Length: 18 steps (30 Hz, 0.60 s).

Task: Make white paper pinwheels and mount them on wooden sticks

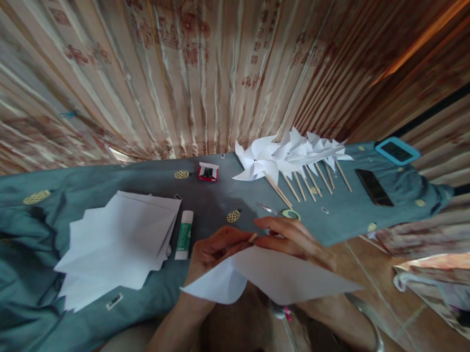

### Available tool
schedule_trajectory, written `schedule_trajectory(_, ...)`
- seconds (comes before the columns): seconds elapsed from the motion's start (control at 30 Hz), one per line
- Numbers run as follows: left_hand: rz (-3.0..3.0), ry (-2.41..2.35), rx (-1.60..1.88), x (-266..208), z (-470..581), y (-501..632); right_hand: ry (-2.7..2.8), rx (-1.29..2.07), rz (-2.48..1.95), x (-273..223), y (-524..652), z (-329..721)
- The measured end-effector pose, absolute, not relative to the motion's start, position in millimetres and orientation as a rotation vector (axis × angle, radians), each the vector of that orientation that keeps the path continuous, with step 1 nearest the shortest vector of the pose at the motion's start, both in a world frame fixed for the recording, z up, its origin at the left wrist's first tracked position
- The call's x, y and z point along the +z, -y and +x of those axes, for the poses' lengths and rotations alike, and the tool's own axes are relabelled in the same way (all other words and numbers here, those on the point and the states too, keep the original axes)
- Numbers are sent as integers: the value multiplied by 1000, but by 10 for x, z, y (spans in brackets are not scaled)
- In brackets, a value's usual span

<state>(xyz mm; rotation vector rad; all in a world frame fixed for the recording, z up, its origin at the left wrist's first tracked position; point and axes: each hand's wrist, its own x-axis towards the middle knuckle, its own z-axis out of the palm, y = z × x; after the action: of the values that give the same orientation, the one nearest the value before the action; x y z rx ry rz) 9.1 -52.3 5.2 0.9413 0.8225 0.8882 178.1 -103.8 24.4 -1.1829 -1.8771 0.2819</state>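
A white paper pinwheel is held up close to me, its curled blades hanging toward my lap. My left hand is closed, pinching the pinwheel near its middle. The fingers of my right hand are bent over the same spot from the other side. Between the fingertips shows the end of a wooden stick. What lies under the paper blades is hidden. Just beyond my right hand are scissors with a green handle, partly covered by the fingers.
White paper sheets lie stacked at the left, beside a green-and-white glue stick. A small red box stands open at the back. Several pinwheels on sticks lie back right, near a phone and a blue-framed device.
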Motion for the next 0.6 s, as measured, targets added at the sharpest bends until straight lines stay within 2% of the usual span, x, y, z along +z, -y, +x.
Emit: schedule_trajectory(0.6, 925, -786, 892, 30, 95, 543, 1878, 337, -1165, 284, 1049, 1775)
